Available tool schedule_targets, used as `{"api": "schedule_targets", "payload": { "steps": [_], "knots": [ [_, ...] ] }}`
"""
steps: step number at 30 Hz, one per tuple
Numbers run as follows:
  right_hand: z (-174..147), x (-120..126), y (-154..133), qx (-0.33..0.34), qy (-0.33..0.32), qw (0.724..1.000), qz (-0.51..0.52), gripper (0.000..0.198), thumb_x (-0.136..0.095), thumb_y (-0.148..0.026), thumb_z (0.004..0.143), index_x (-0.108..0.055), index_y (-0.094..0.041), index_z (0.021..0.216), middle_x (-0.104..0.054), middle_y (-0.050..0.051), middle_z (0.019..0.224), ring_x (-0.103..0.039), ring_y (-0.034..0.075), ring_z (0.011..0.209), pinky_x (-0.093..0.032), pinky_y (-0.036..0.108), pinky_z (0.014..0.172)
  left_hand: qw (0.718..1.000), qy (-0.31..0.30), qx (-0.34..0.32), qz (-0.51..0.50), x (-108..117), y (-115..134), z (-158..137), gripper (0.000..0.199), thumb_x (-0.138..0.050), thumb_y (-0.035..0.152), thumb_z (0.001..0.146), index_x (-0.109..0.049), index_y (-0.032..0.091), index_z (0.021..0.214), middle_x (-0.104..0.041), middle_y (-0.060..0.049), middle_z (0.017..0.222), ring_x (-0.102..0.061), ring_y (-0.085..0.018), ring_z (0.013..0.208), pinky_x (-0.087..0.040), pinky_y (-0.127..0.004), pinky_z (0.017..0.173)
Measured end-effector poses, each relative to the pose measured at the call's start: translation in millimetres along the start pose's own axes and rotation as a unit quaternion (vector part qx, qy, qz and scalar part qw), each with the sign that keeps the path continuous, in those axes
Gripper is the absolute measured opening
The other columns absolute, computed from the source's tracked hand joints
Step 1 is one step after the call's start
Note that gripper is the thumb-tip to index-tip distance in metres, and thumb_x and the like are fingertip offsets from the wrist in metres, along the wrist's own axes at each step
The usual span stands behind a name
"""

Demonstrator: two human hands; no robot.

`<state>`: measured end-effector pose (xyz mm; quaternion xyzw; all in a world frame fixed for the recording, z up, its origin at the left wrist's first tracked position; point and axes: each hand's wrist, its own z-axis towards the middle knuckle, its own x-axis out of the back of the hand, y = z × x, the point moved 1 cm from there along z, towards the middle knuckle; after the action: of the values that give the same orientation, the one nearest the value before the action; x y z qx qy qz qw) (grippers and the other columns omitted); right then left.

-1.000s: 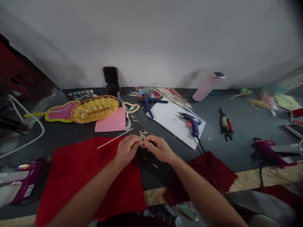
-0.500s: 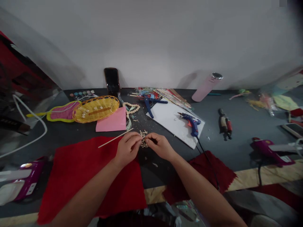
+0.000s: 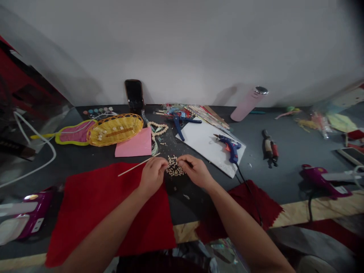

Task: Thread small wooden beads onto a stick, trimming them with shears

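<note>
A heap of small pale wooden pieces (image 3: 174, 168) lies on the dark table between my two hands. My left hand (image 3: 154, 172) is at the heap's left edge, thumb and fingers pinched together; whatever they hold is too small to make out. On the right edge, my right hand (image 3: 195, 169) has its thumb and curled fingers pressed together, and I cannot make out what is between them. A thin pale wooden stick (image 3: 138, 165) lies just beyond my left hand, across the edge of a red cloth (image 3: 93, 201).
A glue gun (image 3: 231, 148) rests on a white board (image 3: 199, 142), its cord running toward me. Blue cutters (image 3: 179, 125), a yellow wicker basket (image 3: 127, 123), pink paper (image 3: 135, 146) and a propped phone (image 3: 134, 94) lie behind. Pliers (image 3: 270, 148) and a pink bottle (image 3: 247, 106) are at right.
My hands have moved apart, the left a little leftward and the right a little rightward. More of the heap of small pieces shows between them.
</note>
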<state>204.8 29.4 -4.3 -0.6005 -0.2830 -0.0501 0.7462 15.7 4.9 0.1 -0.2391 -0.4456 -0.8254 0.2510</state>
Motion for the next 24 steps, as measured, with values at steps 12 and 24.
{"api": "schedule_targets", "payload": {
  "steps": [12, 24],
  "knots": [
    [7, 3, 4, 0.127, 0.002, 0.952, -0.278, 0.039, -0.038, 0.000, 0.077, -0.064, -0.018, 0.100, -0.059, 0.009, 0.100, -0.049, 0.020, 0.096, -0.040, 0.033, 0.086, 0.999, 0.040, 0.013, 0.007, 2, -11, -1, 0.018, -0.044, 0.018, 0.086, -0.060, 0.020, 0.093, -0.061, -0.004, 0.092, -0.054, -0.016, 0.090, -0.045, -0.032, 0.083],
    [6, -15, -6, 0.135, -0.061, 0.922, -0.359, 0.040, -0.046, -0.010, 0.081, -0.059, -0.033, 0.111, -0.055, 0.000, 0.120, -0.035, 0.024, 0.113, -0.027, 0.043, 0.091, 0.999, 0.036, 0.022, 0.015, 2, -11, 0, 0.014, -0.045, 0.021, 0.086, -0.059, 0.020, 0.090, -0.063, -0.004, 0.089, -0.055, -0.017, 0.089, -0.044, -0.033, 0.082]
  ]
}}
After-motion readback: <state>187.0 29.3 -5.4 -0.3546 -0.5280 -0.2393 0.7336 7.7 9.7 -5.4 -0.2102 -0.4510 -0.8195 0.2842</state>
